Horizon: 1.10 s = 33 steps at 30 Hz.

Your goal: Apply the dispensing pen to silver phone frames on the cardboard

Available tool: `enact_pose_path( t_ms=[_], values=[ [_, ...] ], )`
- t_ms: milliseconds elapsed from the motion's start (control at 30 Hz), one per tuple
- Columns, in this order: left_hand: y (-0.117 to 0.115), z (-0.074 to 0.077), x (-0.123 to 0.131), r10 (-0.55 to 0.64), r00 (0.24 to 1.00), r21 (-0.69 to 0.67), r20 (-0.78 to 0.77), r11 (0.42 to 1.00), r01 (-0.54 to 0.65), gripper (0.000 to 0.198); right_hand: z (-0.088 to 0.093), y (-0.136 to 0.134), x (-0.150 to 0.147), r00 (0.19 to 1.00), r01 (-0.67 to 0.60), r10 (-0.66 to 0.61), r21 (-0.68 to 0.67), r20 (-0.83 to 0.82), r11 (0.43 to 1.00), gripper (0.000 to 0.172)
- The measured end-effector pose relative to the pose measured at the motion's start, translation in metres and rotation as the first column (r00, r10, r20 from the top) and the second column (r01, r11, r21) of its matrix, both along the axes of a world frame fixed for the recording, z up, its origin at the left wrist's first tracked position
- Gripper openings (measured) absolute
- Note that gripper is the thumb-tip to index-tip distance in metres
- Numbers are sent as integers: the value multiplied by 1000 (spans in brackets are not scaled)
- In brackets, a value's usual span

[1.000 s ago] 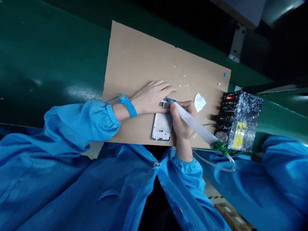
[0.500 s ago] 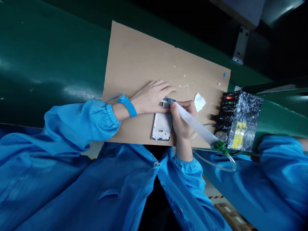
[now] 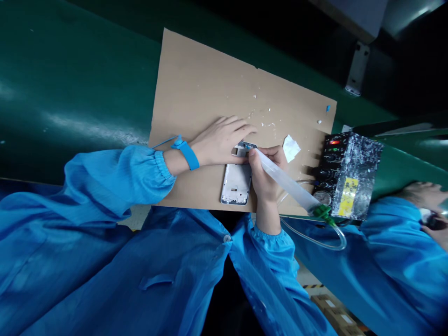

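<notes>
A silver phone frame (image 3: 236, 183) lies on the cardboard sheet (image 3: 196, 84) in front of me. My left hand (image 3: 224, 140) holds its upper part, the thumb laid across the frame and the fingers curving past the top edge. Around my left wrist is a blue wrist strap (image 3: 189, 155). Pinched in my right hand (image 3: 264, 175) is a long translucent dispensing syringe (image 3: 289, 183), tilted, its tip end at the frame's upper right corner. The tip itself is hidden by my fingers. A green cap (image 3: 322, 212) with a clear hose (image 3: 338, 242) closes the syringe's rear end.
Right of the cardboard stands a black, paint-spotted control box (image 3: 352, 172) with a gauge and knobs. A crumpled white scrap (image 3: 290, 148) and white crumbs (image 3: 268, 124) lie on the sheet. At the right edge, a co-worker's blue sleeve (image 3: 395, 224) and hands show.
My hands, the phone frame and the syringe keep nearly the same places. At the right, the co-worker's arm has shifted and their hands with a dark object have come into view.
</notes>
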<state>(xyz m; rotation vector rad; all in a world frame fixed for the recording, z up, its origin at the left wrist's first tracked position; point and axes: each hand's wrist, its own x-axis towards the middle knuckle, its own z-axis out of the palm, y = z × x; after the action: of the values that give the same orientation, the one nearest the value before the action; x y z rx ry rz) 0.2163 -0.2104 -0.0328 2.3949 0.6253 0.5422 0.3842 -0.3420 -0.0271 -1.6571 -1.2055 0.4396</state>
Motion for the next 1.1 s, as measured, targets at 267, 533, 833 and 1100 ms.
enact_pose_path(
  t_ms=[267, 533, 833, 1100],
  values=[
    [0, 1, 0, 6, 1000, -31, -3, 999, -6, 61, 3, 2, -3, 1000, 0, -1, 42, 2, 999, 44],
    [0, 1, 0, 3, 1000, -39, 2, 999, -3, 64, 3, 3, -1, 999, 16, -16, 21, 27, 1000, 44],
    [1, 1, 0, 3, 1000, -39, 9, 999, -3, 63, 0, 2, 2, 999, 11, -13, 49, 43, 999, 42],
    [1, 2, 0, 8, 1000, -32, 13, 999, -7, 61, 2, 1, 1, 1000, -7, 6, 44, 25, 999, 44]
  ],
)
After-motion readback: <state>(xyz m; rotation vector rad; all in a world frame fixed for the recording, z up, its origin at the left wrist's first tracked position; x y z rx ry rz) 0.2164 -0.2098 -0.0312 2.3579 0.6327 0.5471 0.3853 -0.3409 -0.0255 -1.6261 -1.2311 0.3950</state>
